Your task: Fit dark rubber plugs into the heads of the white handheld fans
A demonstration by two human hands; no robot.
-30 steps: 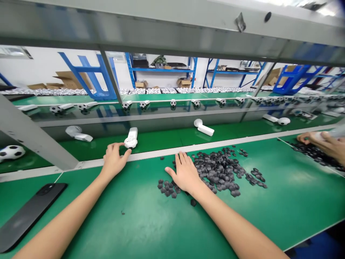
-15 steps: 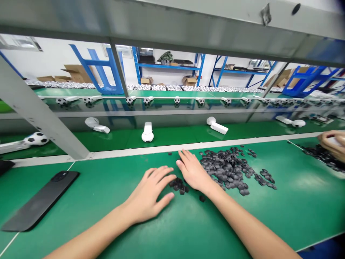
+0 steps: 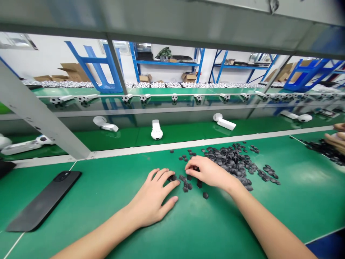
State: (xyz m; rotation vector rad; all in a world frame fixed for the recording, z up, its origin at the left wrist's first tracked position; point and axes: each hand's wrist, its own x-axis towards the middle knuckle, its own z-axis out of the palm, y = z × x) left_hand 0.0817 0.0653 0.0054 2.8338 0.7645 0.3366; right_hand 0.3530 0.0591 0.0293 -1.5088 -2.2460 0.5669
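Observation:
My left hand (image 3: 154, 198) lies palm down on the green work surface, fingers spread, its fingertips touching a few small black pentagon-shaped pieces (image 3: 185, 187). To its right, my right hand (image 3: 208, 172) is curled, with thumb and forefinger tips close together over more of these pieces. Whether a piece is between those fingertips is hidden from me. A larger heap of the same black pieces (image 3: 231, 158) spreads just behind and right of my right hand. One loose piece (image 3: 205, 195) lies nearer to me, below that hand.
A dark phone (image 3: 44, 201) lies at the left. Beyond a pale rail (image 3: 140, 145), white devices with ball-shaped heads (image 3: 156, 131) sit on a green belt (image 3: 132, 138). A slanted metal post (image 3: 54, 122) stands at left. Another person's hand (image 3: 336, 138) is by more black pieces at right.
My right hand has moved right and its fingers have gone from outstretched to curled. Several black pieces now show where it was. My left hand stays spread. The belt devices appear further right.

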